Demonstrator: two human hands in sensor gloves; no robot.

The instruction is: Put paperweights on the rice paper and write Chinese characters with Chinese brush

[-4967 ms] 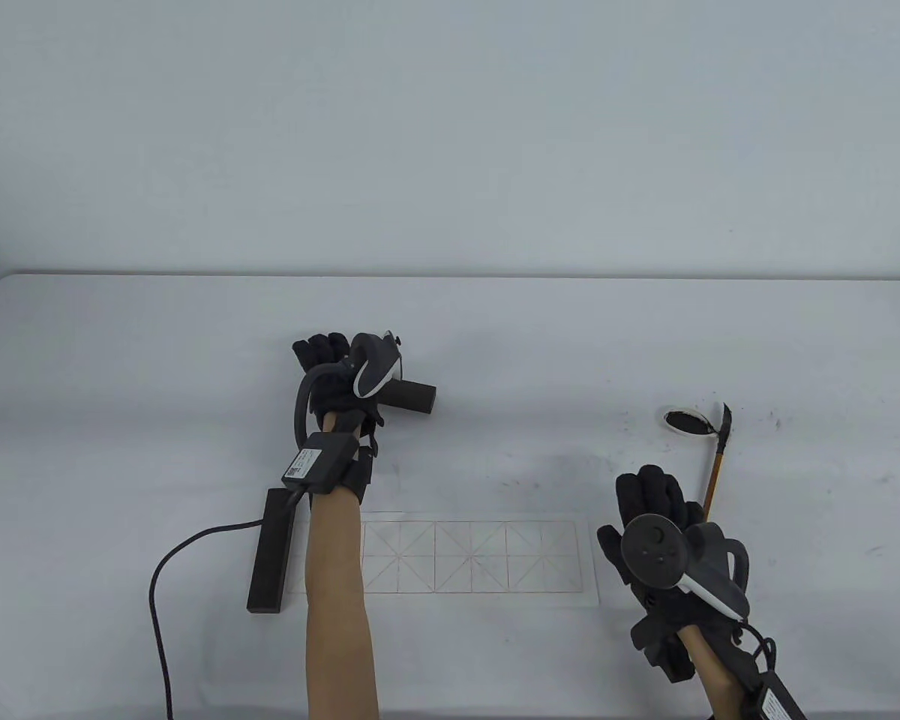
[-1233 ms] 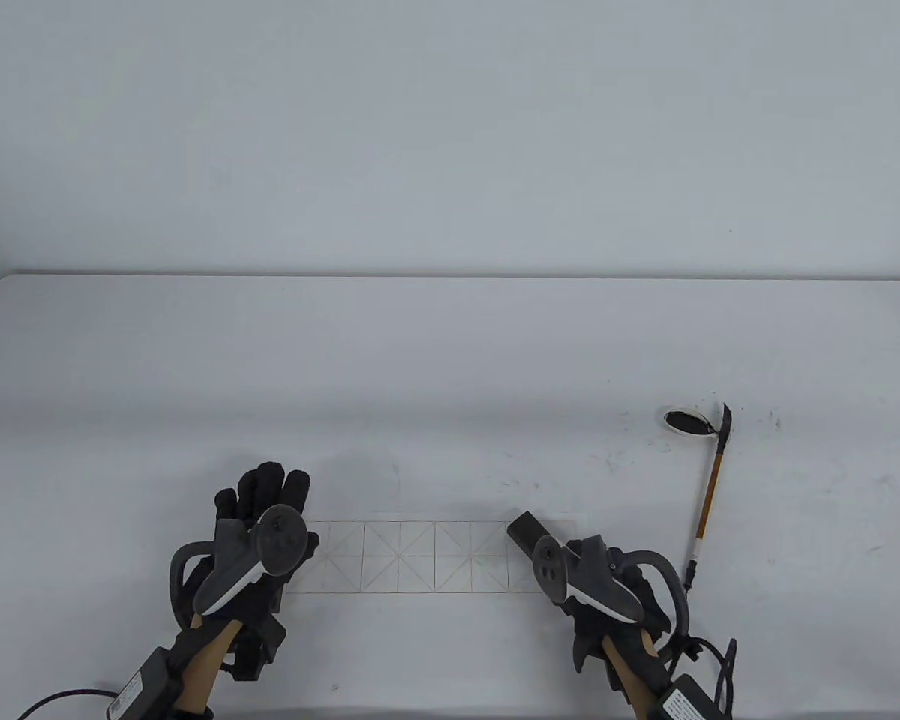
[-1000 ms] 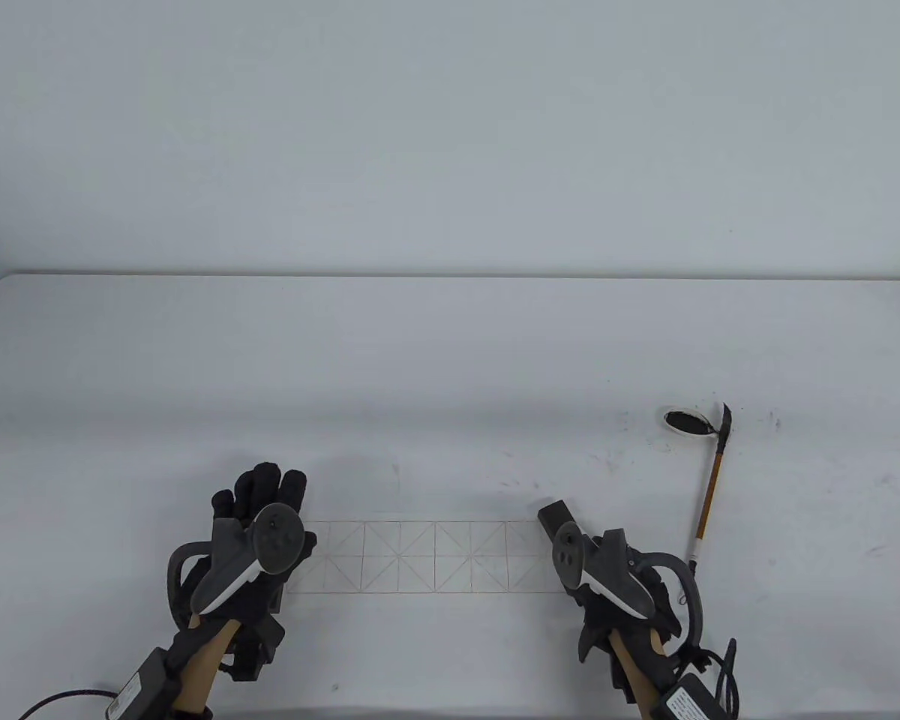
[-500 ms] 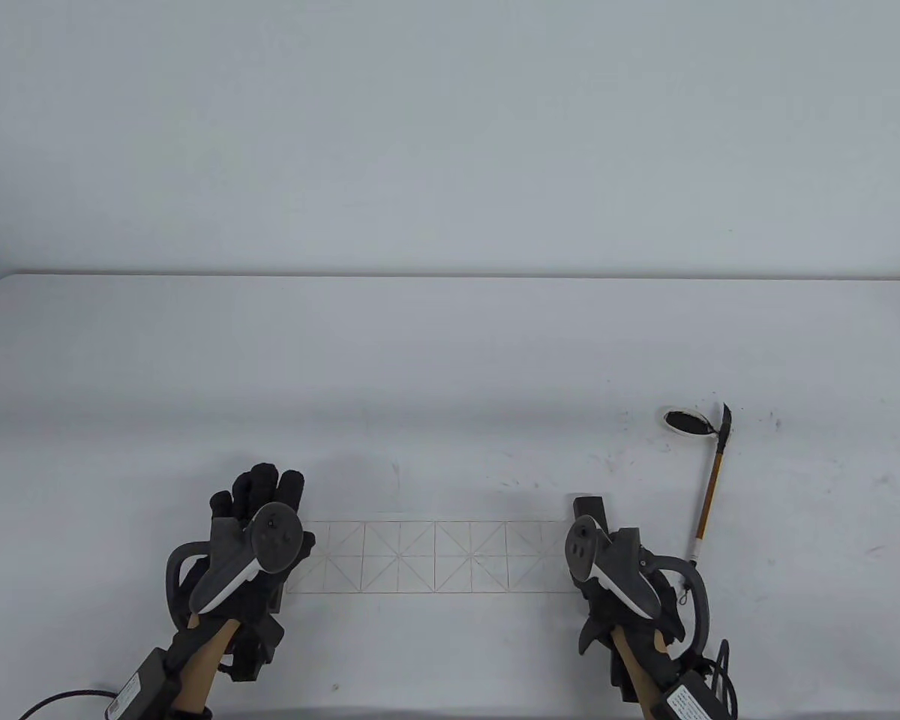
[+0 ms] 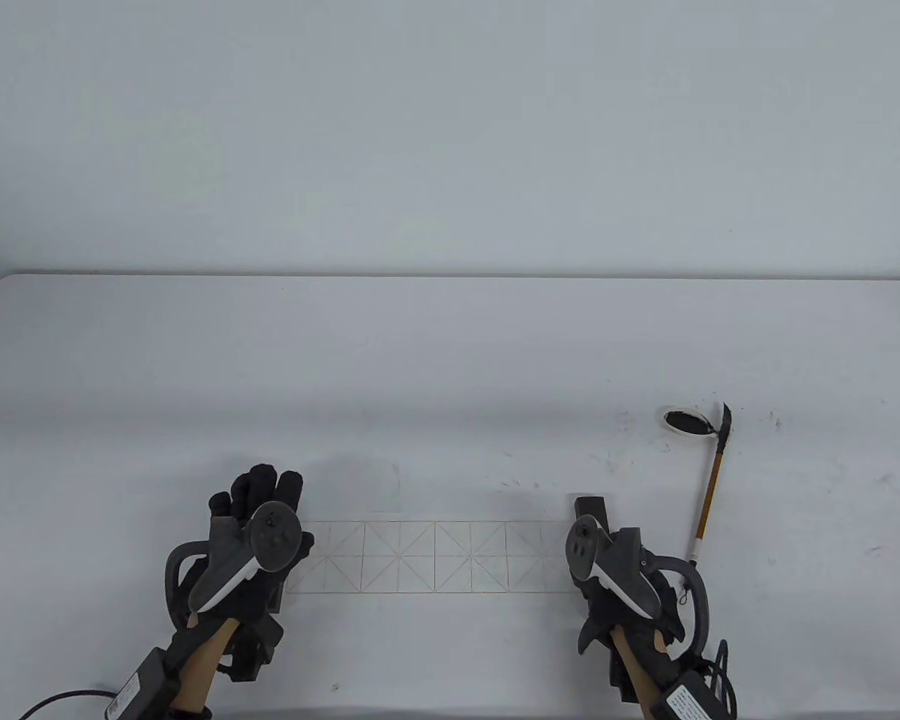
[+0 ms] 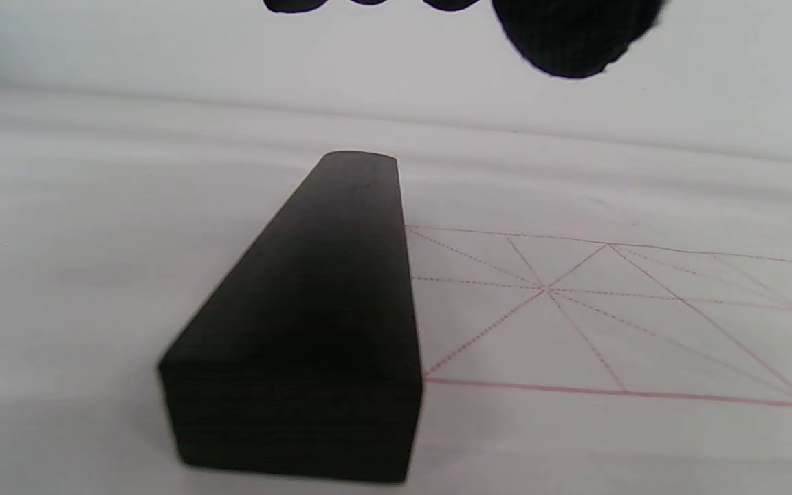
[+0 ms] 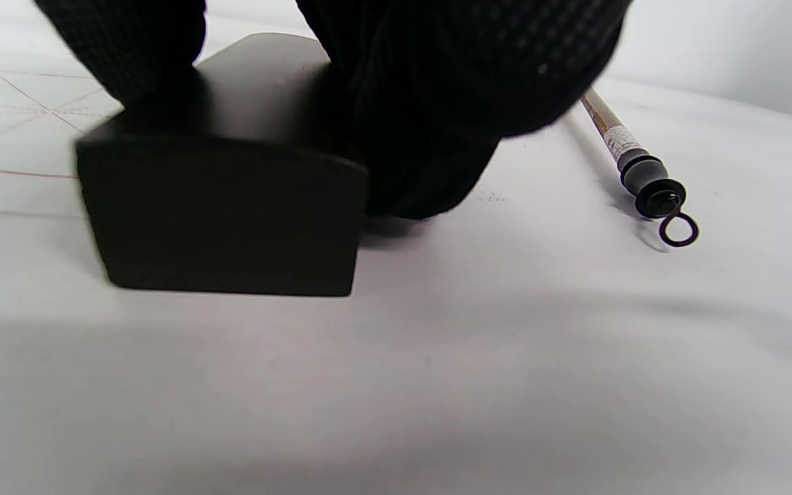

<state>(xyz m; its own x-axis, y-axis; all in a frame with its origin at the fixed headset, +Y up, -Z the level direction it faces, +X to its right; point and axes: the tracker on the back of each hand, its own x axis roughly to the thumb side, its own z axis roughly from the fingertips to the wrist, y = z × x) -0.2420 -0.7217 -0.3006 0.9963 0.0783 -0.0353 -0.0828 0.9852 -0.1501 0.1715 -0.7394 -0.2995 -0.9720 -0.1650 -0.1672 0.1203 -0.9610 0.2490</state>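
my right hand pinches paperweight 2 on the rice paper at lower right; i'd square it before letting go, left hand spread over paperweight 1.

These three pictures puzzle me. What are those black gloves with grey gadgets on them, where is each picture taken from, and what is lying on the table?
No robot here: these are a person's two hands in black sensor gloves, each with a grey tracker strapped to its back.

The big picture looks down at the white table. The other two come from small cameras on the wrists.

On the table lies a sheet of rice paper printed with red grid squares. The left hand hangs open over a dark rectangular block paperweight lying at the paper's left end; its fingers seem not to touch it. The right hand has its grip on a second dark block paperweight, which appears set down at the right end.

Further right lie a bamboo-handled Chinese brush and a small round white dish of black ink.
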